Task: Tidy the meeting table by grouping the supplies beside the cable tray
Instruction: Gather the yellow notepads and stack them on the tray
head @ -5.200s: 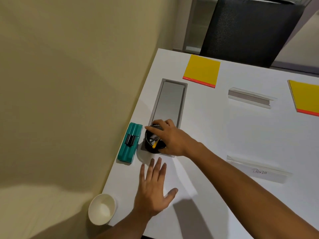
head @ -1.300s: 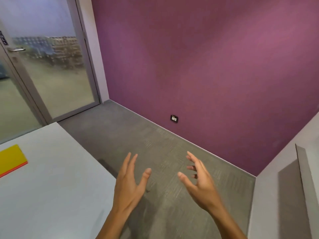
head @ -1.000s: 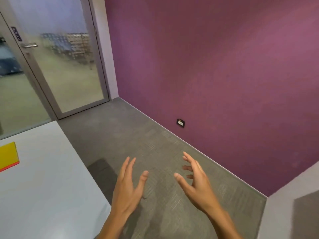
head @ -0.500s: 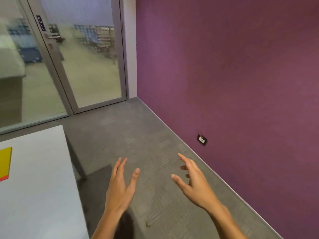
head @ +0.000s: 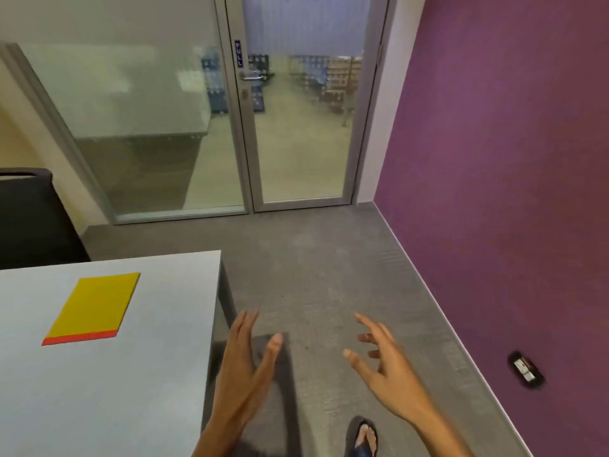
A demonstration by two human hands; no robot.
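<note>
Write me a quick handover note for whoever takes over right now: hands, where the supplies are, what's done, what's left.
Left hand: open, holding nothing, raised past the table's edge over the floor.
Right hand: open, fingers spread, holding nothing, also over the floor.
Supplies: only a yellow pad with a red bottom edge is in view, lying flat on the white table, apart from both hands.
The cable tray is out of view, so what is already grouped beside it cannot be judged from here.
Left: the yellow pad lies alone on the table; it likely needs carrying to the tray. Check the rest of the table for other loose items.

Glass door (head: 298,127), purple wall (head: 514,159), black chair (head: 29,219), grey floor (head: 329,275).
</note>
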